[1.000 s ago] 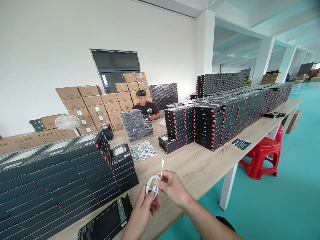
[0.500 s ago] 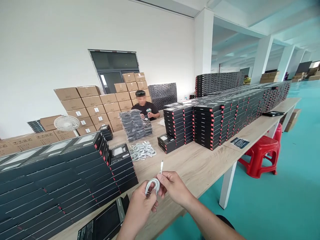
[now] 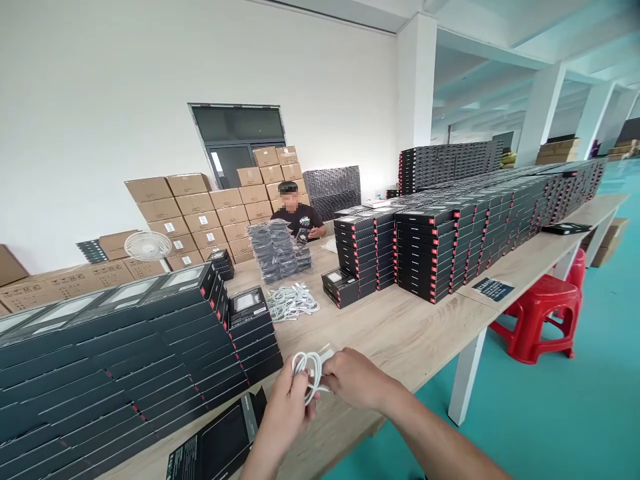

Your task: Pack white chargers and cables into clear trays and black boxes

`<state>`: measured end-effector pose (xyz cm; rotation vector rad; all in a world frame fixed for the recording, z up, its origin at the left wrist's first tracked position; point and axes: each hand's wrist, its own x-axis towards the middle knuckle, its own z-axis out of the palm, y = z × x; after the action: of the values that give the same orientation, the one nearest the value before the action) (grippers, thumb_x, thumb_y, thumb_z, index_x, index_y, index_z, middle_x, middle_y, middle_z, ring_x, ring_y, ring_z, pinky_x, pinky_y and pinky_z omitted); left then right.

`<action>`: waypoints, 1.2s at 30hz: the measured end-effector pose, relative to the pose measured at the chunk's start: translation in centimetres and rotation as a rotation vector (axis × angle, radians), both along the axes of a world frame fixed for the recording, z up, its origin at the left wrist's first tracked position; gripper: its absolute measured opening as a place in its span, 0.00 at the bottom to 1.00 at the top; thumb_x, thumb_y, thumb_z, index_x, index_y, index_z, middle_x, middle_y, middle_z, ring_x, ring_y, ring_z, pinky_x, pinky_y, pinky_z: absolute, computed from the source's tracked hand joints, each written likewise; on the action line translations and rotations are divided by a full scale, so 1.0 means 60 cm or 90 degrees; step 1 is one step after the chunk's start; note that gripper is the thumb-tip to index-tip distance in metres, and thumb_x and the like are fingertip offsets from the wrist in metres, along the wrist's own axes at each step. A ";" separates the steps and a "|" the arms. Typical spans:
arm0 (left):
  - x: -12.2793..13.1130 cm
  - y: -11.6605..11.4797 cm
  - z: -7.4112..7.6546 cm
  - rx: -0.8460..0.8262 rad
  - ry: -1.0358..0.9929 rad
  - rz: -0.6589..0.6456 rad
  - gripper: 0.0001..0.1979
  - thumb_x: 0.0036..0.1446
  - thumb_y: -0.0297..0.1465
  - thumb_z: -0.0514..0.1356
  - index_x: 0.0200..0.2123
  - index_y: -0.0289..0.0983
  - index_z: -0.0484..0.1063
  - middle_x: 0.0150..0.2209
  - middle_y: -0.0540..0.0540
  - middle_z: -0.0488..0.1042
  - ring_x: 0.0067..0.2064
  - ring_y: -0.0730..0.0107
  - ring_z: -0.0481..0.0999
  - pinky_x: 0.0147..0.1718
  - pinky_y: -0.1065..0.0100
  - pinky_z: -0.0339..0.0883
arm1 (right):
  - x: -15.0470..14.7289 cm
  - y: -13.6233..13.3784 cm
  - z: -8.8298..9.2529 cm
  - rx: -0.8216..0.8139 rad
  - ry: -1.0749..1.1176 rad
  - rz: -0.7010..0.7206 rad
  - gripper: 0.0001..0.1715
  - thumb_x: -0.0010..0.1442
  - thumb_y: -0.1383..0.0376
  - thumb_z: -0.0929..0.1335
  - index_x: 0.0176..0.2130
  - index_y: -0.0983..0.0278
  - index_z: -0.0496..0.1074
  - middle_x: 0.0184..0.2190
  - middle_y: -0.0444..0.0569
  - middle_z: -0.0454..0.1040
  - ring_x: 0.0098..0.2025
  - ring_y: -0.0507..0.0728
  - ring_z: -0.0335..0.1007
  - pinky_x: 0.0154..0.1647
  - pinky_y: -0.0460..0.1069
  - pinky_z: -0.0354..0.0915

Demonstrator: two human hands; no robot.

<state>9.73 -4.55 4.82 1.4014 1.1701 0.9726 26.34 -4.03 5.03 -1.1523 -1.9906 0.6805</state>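
Observation:
A coiled white cable (image 3: 315,380) is pinched between the thumb and fingers of my left hand (image 3: 289,410), above the near edge of the wooden table (image 3: 370,333). Close beside it on the right, my right hand (image 3: 353,377) has its fingers closed on an end part of the same cable, smeared a little by motion. Farther back lies a tangled pile of white cables (image 3: 293,301). A black box (image 3: 225,437), with a flap raised, rests on the table at the lower left of my hands.
Stacked black boxes (image 3: 150,360) fill the left side, and long rows of them (image 3: 425,257) run along the right. Behind bagged dark items (image 3: 280,250) sits a person (image 3: 303,220). A white fan (image 3: 148,245), cartons (image 3: 193,223) and a red stool (image 3: 543,313) are also there.
The view has turned slightly left. My right hand has turned over, and the cable end that pointed upward no longer stands up. The coil in my left hand looks looser. The seated person's hands have moved.

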 end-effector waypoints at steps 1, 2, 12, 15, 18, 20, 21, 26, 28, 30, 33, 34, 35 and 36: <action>-0.002 0.000 0.003 -0.036 -0.019 -0.007 0.12 0.54 0.44 0.58 0.35 0.42 0.66 0.21 0.54 0.71 0.17 0.73 0.65 0.15 0.74 0.51 | -0.003 -0.001 0.002 0.019 -0.002 0.010 0.15 0.55 0.74 0.66 0.21 0.60 0.76 0.17 0.42 0.72 0.22 0.52 0.65 0.27 0.46 0.57; -0.004 -0.001 0.006 -0.072 -0.034 -0.015 0.12 0.54 0.43 0.58 0.36 0.42 0.66 0.21 0.54 0.71 0.17 0.74 0.65 0.16 0.75 0.49 | -0.005 -0.001 0.001 0.034 -0.002 0.024 0.17 0.56 0.74 0.65 0.24 0.60 0.77 0.19 0.42 0.74 0.23 0.52 0.66 0.29 0.45 0.59; -0.022 0.000 0.008 -0.107 -0.028 -0.106 0.14 0.54 0.43 0.59 0.38 0.40 0.66 0.26 0.52 0.73 0.21 0.76 0.67 0.20 0.74 0.52 | -0.009 -0.005 -0.018 0.208 0.070 -0.021 0.21 0.63 0.65 0.68 0.56 0.55 0.74 0.66 0.52 0.62 0.66 0.64 0.57 0.63 0.59 0.60; -0.021 -0.001 -0.001 -0.109 -0.009 -0.120 0.12 0.55 0.42 0.57 0.35 0.40 0.65 0.26 0.53 0.72 0.22 0.76 0.65 0.22 0.73 0.51 | -0.016 -0.002 -0.006 0.277 0.109 0.025 0.11 0.61 0.69 0.69 0.37 0.56 0.81 0.61 0.49 0.69 0.65 0.63 0.58 0.62 0.58 0.61; -0.016 -0.004 -0.004 -0.115 0.013 -0.096 0.14 0.53 0.44 0.59 0.32 0.40 0.64 0.22 0.54 0.69 0.20 0.77 0.61 0.20 0.72 0.48 | -0.021 0.004 0.002 0.226 0.328 -0.013 0.04 0.57 0.67 0.73 0.31 0.57 0.80 0.51 0.49 0.76 0.60 0.62 0.65 0.61 0.57 0.61; -0.009 -0.008 -0.003 -0.109 -0.003 -0.089 0.16 0.52 0.46 0.60 0.32 0.40 0.64 0.22 0.55 0.69 0.20 0.77 0.60 0.21 0.72 0.47 | -0.025 0.007 -0.002 0.135 0.515 -0.059 0.04 0.55 0.62 0.75 0.31 0.59 0.78 0.50 0.50 0.77 0.57 0.62 0.68 0.59 0.56 0.62; -0.004 -0.010 -0.001 -0.100 -0.017 -0.092 0.17 0.52 0.47 0.60 0.33 0.40 0.64 0.22 0.54 0.69 0.20 0.77 0.61 0.21 0.73 0.48 | -0.030 0.008 -0.006 0.080 0.596 -0.067 0.08 0.54 0.59 0.76 0.33 0.59 0.78 0.51 0.50 0.77 0.55 0.62 0.70 0.56 0.55 0.65; 0.016 -0.015 -0.006 -0.081 -0.013 -0.135 0.20 0.53 0.50 0.59 0.33 0.39 0.64 0.23 0.55 0.67 0.20 0.77 0.61 0.20 0.73 0.48 | -0.065 0.012 -0.043 -0.288 0.699 0.030 0.27 0.51 0.44 0.75 0.39 0.62 0.76 0.40 0.51 0.81 0.24 0.52 0.70 0.19 0.44 0.62; 0.012 -0.013 -0.016 -0.097 0.037 -0.154 0.22 0.54 0.53 0.57 0.36 0.39 0.65 0.24 0.53 0.69 0.19 0.76 0.62 0.19 0.72 0.48 | -0.073 0.017 -0.050 -0.356 0.770 -0.004 0.29 0.49 0.41 0.74 0.31 0.64 0.73 0.27 0.48 0.79 0.17 0.50 0.64 0.14 0.44 0.57; -0.001 -0.007 -0.025 -0.075 0.106 -0.160 0.24 0.54 0.56 0.55 0.35 0.39 0.65 0.26 0.51 0.72 0.19 0.75 0.65 0.19 0.71 0.50 | -0.069 0.027 -0.051 -0.337 0.896 -0.064 0.30 0.47 0.41 0.75 0.26 0.63 0.68 0.18 0.42 0.72 0.16 0.50 0.64 0.17 0.45 0.62; -0.030 0.009 -0.031 0.013 0.221 -0.111 0.24 0.57 0.56 0.52 0.29 0.40 0.64 0.26 0.51 0.72 0.21 0.72 0.68 0.22 0.70 0.55 | -0.049 0.046 -0.048 -0.307 0.961 -0.135 0.32 0.49 0.42 0.75 0.20 0.61 0.60 0.10 0.34 0.58 0.12 0.46 0.53 0.20 0.46 0.66; -0.040 0.017 -0.030 0.047 0.276 -0.083 0.22 0.58 0.53 0.52 0.29 0.40 0.64 0.26 0.51 0.72 0.23 0.70 0.69 0.24 0.69 0.57 | -0.040 0.053 -0.048 -0.310 0.951 -0.159 0.33 0.50 0.41 0.74 0.19 0.60 0.57 0.09 0.32 0.53 0.10 0.46 0.48 0.18 0.46 0.64; -0.050 0.026 -0.028 0.077 0.348 -0.055 0.20 0.59 0.50 0.52 0.28 0.40 0.65 0.26 0.50 0.73 0.26 0.67 0.72 0.26 0.68 0.59 | -0.032 0.059 -0.049 -0.312 0.940 -0.184 0.34 0.50 0.41 0.73 0.18 0.60 0.55 0.09 0.31 0.49 0.10 0.45 0.44 0.16 0.46 0.62; -0.058 0.036 -0.026 0.103 0.428 -0.031 0.17 0.59 0.47 0.53 0.29 0.41 0.66 0.28 0.49 0.74 0.30 0.65 0.74 0.29 0.68 0.61 | -0.024 0.064 -0.051 -0.311 0.936 -0.206 0.35 0.51 0.42 0.73 0.18 0.59 0.53 0.08 0.30 0.46 0.10 0.45 0.42 0.14 0.45 0.60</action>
<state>6.24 -2.38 3.25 1.9616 1.5519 0.5747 24.93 -0.17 1.96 -0.7372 -0.4013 1.3300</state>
